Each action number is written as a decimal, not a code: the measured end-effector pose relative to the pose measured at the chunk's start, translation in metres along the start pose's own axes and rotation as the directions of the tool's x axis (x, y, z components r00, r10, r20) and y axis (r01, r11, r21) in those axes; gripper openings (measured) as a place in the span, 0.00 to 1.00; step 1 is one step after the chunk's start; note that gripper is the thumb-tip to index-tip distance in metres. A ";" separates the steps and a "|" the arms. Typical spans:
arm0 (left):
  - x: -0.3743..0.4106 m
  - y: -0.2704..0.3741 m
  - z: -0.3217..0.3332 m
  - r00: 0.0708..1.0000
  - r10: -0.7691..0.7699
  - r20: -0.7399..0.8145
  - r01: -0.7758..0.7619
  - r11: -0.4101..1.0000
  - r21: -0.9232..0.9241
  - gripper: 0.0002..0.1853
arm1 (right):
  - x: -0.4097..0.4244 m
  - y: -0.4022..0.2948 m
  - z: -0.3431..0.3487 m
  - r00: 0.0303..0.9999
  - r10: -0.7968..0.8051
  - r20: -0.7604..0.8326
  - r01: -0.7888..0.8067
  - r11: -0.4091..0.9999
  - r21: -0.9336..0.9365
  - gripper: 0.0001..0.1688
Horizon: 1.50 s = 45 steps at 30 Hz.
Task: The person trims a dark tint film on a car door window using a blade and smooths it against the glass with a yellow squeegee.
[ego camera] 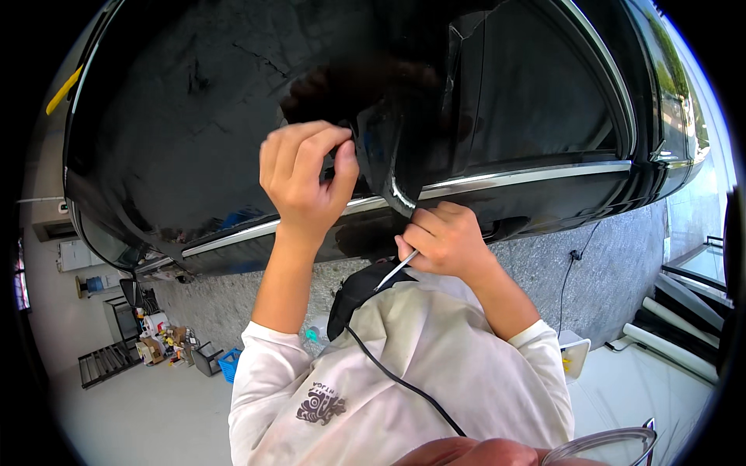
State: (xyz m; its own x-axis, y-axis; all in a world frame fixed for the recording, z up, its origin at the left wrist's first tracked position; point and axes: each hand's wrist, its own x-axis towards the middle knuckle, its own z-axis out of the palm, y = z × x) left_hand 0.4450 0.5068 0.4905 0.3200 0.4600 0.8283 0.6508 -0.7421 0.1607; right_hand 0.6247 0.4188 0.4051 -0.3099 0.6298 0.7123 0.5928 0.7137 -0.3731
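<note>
Before me is the black side of a car, with dark window glass above a bright metal trim strip. A loose flap of dark film hangs in front of the glass, its lower edge shining. My left hand is raised beside this flap, fingers curled and thumb near the index finger; whether it pinches the film is unclear. Just below the trim, my right hand is closed around a slim silver metal tool that slants down to the left. The flap's lower end meets its fingers.
Cartons and small items crowd the floor at left, by a blue crate and a dark metal rack. Rolls of material lie at right. A white bin stands behind my right arm. A black cable crosses the floor.
</note>
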 end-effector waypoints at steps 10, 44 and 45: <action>-0.014 0.007 0.033 0.997 0.071 0.020 -0.073 0.926 0.371 0.18 | -0.025 0.039 -0.020 0.844 0.530 0.080 -0.534 0.845 0.041 0.08; 0.272 0.036 0.092 0.196 0.826 0.528 -0.972 0.233 -0.003 0.25 | -0.016 0.054 -0.017 0.879 0.455 0.140 -0.467 0.881 0.068 0.16; 0.272 0.036 0.093 0.193 0.829 0.524 -0.971 0.239 -0.020 0.25 | -0.017 0.054 -0.016 0.882 0.450 0.138 -0.462 0.884 0.073 0.16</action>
State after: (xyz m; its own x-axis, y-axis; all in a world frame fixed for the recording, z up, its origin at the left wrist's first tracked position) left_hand 0.6188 0.6506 0.6717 0.9625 -0.2711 0.0119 -0.1692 -0.6336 -0.7549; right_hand 0.6738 0.4421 0.3827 -0.1097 0.9191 0.3785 0.6130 0.3623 -0.7021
